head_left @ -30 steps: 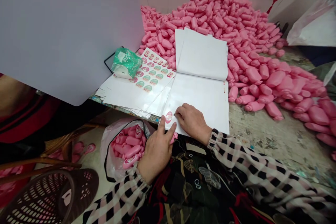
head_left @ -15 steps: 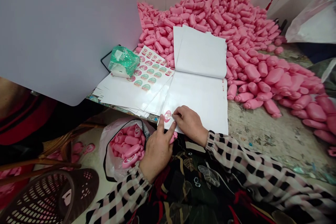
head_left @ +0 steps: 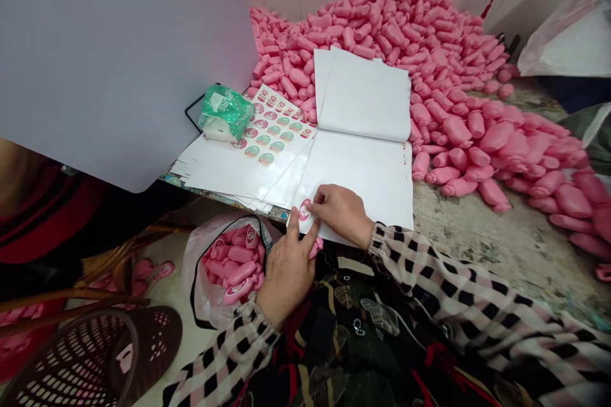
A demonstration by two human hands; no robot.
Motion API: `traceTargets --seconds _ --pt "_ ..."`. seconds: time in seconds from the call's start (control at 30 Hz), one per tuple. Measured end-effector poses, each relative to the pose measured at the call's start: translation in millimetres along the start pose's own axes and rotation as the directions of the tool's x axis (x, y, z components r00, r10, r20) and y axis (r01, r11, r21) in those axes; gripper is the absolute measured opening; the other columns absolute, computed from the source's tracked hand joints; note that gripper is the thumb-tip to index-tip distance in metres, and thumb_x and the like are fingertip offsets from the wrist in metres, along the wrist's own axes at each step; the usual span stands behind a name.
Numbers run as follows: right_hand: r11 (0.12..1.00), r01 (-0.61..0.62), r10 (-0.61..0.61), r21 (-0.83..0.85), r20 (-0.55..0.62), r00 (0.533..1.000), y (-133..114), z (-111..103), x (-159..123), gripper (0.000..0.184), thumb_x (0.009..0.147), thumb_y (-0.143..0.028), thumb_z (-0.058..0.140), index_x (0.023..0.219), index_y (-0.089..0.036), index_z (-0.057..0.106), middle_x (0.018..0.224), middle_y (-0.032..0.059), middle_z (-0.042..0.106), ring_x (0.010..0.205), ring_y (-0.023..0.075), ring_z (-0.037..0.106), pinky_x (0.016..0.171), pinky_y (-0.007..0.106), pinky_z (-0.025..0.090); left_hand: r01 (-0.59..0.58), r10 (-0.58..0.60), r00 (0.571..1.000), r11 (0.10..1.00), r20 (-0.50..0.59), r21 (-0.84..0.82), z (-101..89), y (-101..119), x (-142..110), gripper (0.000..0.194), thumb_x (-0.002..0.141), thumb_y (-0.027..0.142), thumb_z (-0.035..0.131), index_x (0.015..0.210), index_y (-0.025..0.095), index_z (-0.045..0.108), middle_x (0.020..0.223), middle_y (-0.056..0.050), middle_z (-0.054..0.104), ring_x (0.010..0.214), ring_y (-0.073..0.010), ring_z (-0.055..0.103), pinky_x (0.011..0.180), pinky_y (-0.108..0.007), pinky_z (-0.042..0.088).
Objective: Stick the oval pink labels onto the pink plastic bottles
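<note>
While the right hand (head_left: 341,213) sits curled on the white sheet (head_left: 363,172), its fingertips (head_left: 317,198) are right at the edge of a small pink oval label (head_left: 304,209), and from here I can't tell whether they have hold of it. That label lies near the sheet's bottom edge, with bare white paper open to its right. The left hand (head_left: 286,273) lies flat and open, fingers spread, index just beside the label, thumb reaching toward a pink bottle (head_left: 315,248) tucked at the sheet's edge, no clear grip on it. Up left, a stack of label sheets (head_left: 281,133) sits under a green tissue pack (head_left: 224,113), along the table edge (head_left: 214,196). Below, a plastic bag (head_left: 203,280) is packed with pink bottles (head_left: 233,261), several already labelled, and a huge pile (head_left: 405,32) rises behind.
</note>
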State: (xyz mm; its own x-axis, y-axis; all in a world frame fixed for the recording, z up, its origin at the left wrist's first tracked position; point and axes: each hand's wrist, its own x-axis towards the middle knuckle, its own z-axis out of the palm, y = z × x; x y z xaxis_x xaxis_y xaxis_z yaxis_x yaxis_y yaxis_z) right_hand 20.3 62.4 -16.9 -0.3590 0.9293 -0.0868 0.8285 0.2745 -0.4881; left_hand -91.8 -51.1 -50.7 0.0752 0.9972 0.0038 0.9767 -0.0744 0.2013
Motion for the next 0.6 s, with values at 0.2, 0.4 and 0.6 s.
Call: traceTargets --seconds 0.2,0.4,0.6 --pt "0.98 0.133 -0.133 -0.146 0.008 0.991 -10.4 -10.5 3.2 0.014 0.079 -0.032 0.056 0.073 -0.022 0.063 0.077 0.0007 0.065 0.067 0.0134 0.052 0.053 0.026 0.024 0.005 -0.005 1.0 1.0 0.002 0.026 0.2 -0.3 -1.0 0.063 0.087 0.02 0.045 0.145 0.033 0.023 0.151 -0.02 0.019 0.097 -0.0271 0.062 0.08 -0.041 0.049" --pt "0.931 0.239 -0.263 -0.276 -0.053 0.963 -20.0 -24.1 5.8 0.017 0.081 -0.032 0.054 0.074 -0.019 0.063 0.079 0.0037 0.064 0.069 0.0147 0.053 0.051 0.028 0.019 -0.002 0.003 1.0 1.0 -0.007 0.027 1.4 -1.0 -0.8 0.063 0.087 0.021 0.047 0.144 0.033 0.024 0.152 -0.021 0.015 0.096 -0.027 0.063 0.079 -0.04 0.05" --pt "0.97 0.214 -0.223 -0.116 -0.075 0.972 -12.2 -48.3 11.9 0.019 0.078 -0.038 0.06 0.07 -0.021 0.062 0.073 -0.0004 0.063 0.065 0.0129 0.05 0.051 0.026 0.023 -0.001 0.003 1.0 0.998 0.017 -0.064 2.4 -4.8 -2.3 0.059 0.086 0.021 0.049 0.141 0.032 0.032 0.153 -0.022 0.01 0.098 -0.0302 0.063 0.076 -0.043 0.051"
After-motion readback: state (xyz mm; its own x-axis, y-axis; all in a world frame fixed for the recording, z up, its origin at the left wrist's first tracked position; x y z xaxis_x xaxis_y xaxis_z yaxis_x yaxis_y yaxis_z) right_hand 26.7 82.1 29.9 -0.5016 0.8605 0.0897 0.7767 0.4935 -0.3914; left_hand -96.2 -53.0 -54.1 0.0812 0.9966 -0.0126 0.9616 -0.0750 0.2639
